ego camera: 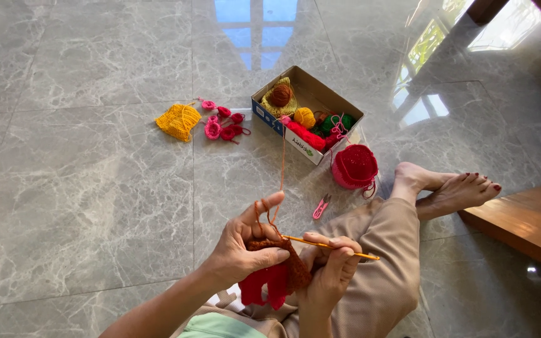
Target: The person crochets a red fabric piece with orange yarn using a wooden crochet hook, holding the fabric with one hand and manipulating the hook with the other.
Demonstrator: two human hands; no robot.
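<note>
While my left hand (pixel 245 250) is pinching the brown-and-red crochet piece (pixel 280 275) over my lap, its forefinger is tensioning yarn (pixel 282 164) from the box (pixel 339 106); my right hand (pixel 333 266) is gripping the hook (pixel 327 245).

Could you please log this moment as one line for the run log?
left hand: pinches brown-red crochet piece, yarn over finger | right hand: holds crochet hook | cardboard box: yarn balls

Glossy grey marble floor, daylight from windows.

Floor (pixel 95 188): large grey veined tiles, thin grout lines, highly polished. Blue window-pane reflection (pixel 255 28) lies on the tiles at the far side; brighter reflection with green foliage (pixel 427 44) to its right. Low wooden platform (pixel 524 222) sits well right of and nearer than the pane reflection.
</note>
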